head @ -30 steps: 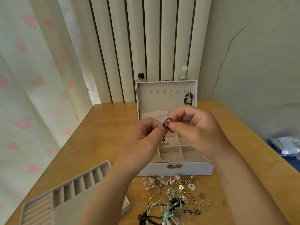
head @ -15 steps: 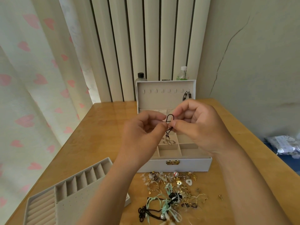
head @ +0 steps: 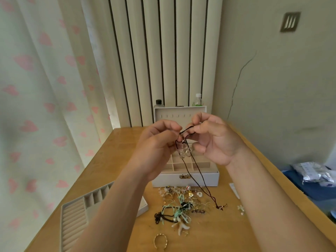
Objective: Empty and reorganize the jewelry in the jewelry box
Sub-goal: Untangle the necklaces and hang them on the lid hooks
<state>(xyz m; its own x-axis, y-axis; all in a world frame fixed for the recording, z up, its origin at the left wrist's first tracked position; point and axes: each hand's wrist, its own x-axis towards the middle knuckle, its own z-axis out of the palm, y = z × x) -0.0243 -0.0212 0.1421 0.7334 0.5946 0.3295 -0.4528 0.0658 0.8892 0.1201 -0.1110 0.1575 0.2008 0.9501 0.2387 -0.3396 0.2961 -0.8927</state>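
I held a black cord necklace (head: 186,129) up between both hands, over the open jewelry box (head: 200,179). My left hand (head: 156,144) pinched the cord with its fingers curled in, and my right hand (head: 218,142) pinched it too, just beside the left, thumb and fingertips closed on the strand. A clear looped pendant (head: 183,151) hung just below my fingertips. Two strands of the cord trailed down past the box front, and their ends lay on the table (head: 227,233) near my right forearm. Below my hands, between my forearms, sat the loose pile of jewelry (head: 181,199). The removed tray (head: 76,215) lay beside and partly under my left forearm, and a gold bangle (head: 160,241) lay on the table between my forearms, nearest to me.
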